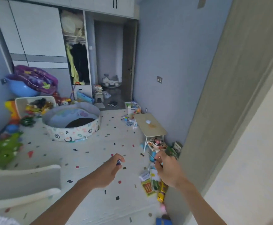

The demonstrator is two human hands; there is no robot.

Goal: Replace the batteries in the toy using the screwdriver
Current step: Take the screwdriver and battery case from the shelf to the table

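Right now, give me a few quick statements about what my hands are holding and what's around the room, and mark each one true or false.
1. The right hand holds a thin screwdriver. True.
2. The left hand is empty. False: its fingers pinch a small blue object, too blurred to identify.
3. The small folding table stands by the right wall. True.
4. The round play pool sits on top of the table. False: it sits on the floor mat, left of the table.
5. The wardrobe section with hanging clothes is open. True.
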